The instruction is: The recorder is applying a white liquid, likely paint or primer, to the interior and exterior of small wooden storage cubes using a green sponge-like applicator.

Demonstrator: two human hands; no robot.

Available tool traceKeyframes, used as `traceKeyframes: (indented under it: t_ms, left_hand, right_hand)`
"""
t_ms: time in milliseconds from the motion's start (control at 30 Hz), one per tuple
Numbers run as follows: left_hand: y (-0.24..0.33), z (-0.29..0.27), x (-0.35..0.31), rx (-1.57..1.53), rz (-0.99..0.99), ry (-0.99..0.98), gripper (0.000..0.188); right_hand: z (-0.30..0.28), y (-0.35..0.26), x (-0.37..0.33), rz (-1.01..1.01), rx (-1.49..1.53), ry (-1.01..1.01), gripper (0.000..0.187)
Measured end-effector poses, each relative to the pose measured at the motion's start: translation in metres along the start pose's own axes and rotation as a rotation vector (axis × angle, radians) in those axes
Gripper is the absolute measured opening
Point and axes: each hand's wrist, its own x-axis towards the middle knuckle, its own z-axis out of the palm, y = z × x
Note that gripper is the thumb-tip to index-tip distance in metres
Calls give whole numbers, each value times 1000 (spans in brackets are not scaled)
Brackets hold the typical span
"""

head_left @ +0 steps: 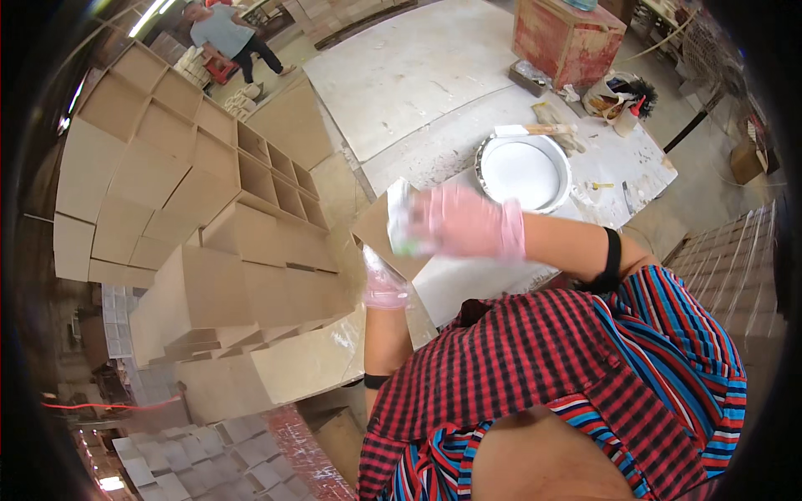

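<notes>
My left hand, in a pink glove smeared with white, holds a small brown board box from its near side. Its fingers are partly hidden by the box. My right hand, also gloved in pink and blurred by motion, is closed around a white, paint-smeared pad with a bit of green at its lower end. The pad is against or just over the box's upper right side; I cannot tell whether they touch. To the right of the hands stands a round basin of white paint, with a flat brush across its far rim.
Brown open-fronted boxes are stacked along the left. On the white-stained table stand a red-smeared crate, a small tray and a tub of tools. A person stands at the far left. White blocks lie lower left.
</notes>
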Motion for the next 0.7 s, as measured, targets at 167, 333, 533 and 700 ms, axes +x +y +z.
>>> traceKeyframes:
  t_ms: [167,333,533,700]
  left_hand:
    - [-44,12,-10,-1084,-273,112,33]
    - [-40,14,-14,-1289,-431,151,37]
    - [-42,10,-20,-1276,-468,126,41]
    - [-50,-7,-38,-1007,-511,155,44]
  right_hand:
    - [5,-7,21,-38,-23,19,22]
    - [3,-1,34,181,50,-20,22]
    - [7,-6,49,45,56,45,20]
    - [5,-32,32,-138,-66,61,24]
